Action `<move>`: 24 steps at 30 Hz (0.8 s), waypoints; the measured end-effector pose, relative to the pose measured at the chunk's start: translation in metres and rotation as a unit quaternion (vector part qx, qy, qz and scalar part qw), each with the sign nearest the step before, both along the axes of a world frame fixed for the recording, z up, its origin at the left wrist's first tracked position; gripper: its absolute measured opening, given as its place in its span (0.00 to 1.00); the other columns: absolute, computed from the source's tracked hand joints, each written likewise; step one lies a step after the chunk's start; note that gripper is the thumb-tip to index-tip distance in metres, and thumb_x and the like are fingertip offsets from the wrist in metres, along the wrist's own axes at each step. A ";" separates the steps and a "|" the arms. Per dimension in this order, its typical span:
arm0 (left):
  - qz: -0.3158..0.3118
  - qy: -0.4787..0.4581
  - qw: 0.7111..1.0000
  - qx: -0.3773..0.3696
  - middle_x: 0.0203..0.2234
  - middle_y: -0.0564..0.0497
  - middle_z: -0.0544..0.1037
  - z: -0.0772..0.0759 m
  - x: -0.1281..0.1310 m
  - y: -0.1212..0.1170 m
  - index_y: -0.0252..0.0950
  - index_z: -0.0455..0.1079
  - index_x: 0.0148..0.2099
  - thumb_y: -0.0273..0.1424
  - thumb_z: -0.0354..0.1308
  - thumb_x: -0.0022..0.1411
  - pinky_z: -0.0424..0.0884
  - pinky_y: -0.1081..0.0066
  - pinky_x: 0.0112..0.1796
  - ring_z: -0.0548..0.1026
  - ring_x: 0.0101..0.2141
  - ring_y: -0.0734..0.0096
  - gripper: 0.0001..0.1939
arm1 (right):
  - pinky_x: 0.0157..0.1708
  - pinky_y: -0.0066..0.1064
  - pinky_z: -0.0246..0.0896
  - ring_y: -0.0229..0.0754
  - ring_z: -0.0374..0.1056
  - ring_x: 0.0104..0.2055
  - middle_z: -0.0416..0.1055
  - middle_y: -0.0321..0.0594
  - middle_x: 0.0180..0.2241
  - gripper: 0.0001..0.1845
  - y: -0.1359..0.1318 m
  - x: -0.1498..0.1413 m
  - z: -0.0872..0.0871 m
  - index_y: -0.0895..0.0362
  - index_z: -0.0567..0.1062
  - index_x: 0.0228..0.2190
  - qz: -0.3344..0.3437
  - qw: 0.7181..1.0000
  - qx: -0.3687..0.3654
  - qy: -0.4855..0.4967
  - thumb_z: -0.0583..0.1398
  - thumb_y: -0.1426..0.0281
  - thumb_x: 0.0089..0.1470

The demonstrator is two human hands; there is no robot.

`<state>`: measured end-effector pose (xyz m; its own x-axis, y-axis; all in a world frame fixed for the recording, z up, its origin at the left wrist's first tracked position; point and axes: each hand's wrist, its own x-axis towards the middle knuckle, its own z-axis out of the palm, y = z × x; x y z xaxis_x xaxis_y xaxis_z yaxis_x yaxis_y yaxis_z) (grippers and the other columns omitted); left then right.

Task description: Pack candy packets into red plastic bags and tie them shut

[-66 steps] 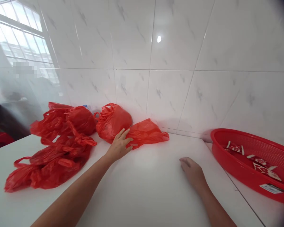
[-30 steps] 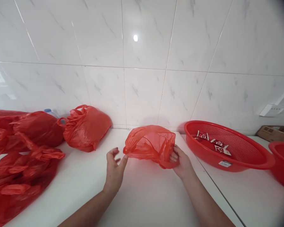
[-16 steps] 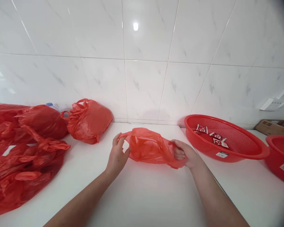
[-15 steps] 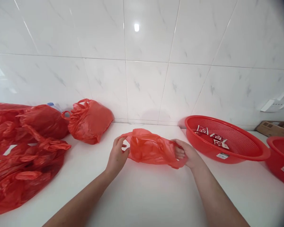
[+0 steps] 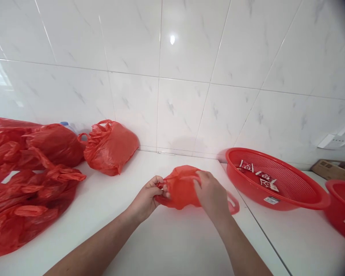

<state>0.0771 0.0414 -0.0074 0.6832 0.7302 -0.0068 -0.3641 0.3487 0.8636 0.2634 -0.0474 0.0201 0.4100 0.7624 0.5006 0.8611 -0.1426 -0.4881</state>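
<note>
Left of the basket (image 5: 248,186), the left hand (image 5: 147,196) gripped a thin bag (image 5: 182,189) in its fingers, the right hand (image 5: 214,195) showed no clear grip, and hard pulling risked tearing the plastic.

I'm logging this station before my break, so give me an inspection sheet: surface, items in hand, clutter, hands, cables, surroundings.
Surface: white table, dark seam toward the right.
Items in hand: one thin red bag, crumpled.
Clutter: heaped red bags at left; stuffed red bag near the wall; blue cap, mostly hidden below; red basket holding packets; another red basket, cut off by the frame; cardboard box.
Hands: left hand pinches the bag's left end; right hand is at its right part, grip unclear.
Cables: nothing seen loose.
Surroundings: marbled tile wall, white fitting at right.
</note>
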 end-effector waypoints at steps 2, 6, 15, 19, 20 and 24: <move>-0.010 -0.012 0.999 -0.043 0.26 0.59 0.65 -0.004 -0.003 0.004 0.38 0.60 0.33 0.19 0.52 0.45 0.61 0.78 0.24 0.64 0.21 0.83 0.12 | 0.37 0.39 0.55 0.55 0.64 0.45 0.67 0.50 0.46 0.22 0.011 0.022 -0.016 0.52 0.67 0.50 -0.077 0.996 0.005 -0.034 0.57 0.65 0.52; -0.032 0.004 0.998 -0.051 0.25 0.59 0.65 -0.010 -0.006 0.009 0.38 0.63 0.36 0.23 0.53 0.50 0.53 0.79 0.20 0.55 0.16 0.85 0.09 | 0.45 0.43 0.53 0.58 0.61 0.49 0.66 0.51 0.46 0.36 0.019 0.050 -0.043 0.52 0.62 0.55 -0.108 0.994 -0.016 0.016 0.63 0.65 0.44; -0.088 0.181 0.978 0.052 0.19 0.57 0.66 -0.015 -0.010 0.010 0.34 0.69 0.25 0.32 0.66 0.49 0.51 0.77 0.22 0.58 0.20 0.79 0.09 | 0.32 0.34 0.57 0.45 0.65 0.33 0.68 0.39 0.27 0.02 0.016 0.071 -0.054 0.54 0.69 0.22 0.039 0.948 -0.085 0.305 0.58 0.70 0.41; -0.051 0.128 0.990 0.005 0.19 0.57 0.66 -0.019 -0.011 0.017 0.35 0.67 0.26 0.42 0.61 0.55 0.54 0.78 0.21 0.60 0.19 0.80 0.16 | 0.27 0.31 0.59 0.39 0.64 0.26 0.67 0.35 0.24 0.10 0.000 0.080 -0.043 0.53 0.67 0.26 0.143 0.892 -0.079 0.421 0.58 0.60 0.45; -0.044 0.115 0.992 -0.008 0.21 0.55 0.68 -0.019 -0.011 0.019 0.35 0.68 0.28 0.44 0.59 0.56 0.58 0.77 0.23 0.63 0.20 0.78 0.16 | 0.26 0.30 0.59 0.38 0.62 0.24 0.65 0.33 0.23 0.12 -0.004 0.082 -0.042 0.53 0.67 0.27 0.152 0.883 -0.069 0.438 0.58 0.58 0.45; -0.018 0.051 0.997 -0.046 0.32 0.48 0.75 -0.017 -0.012 0.021 0.35 0.72 0.36 0.44 0.56 0.59 0.69 0.72 0.32 0.74 0.31 0.69 0.16 | 0.20 0.27 0.52 0.34 0.51 0.17 0.53 0.26 0.15 0.17 -0.012 0.095 -0.039 0.53 0.69 0.30 0.137 0.875 -0.026 0.464 0.61 0.55 0.43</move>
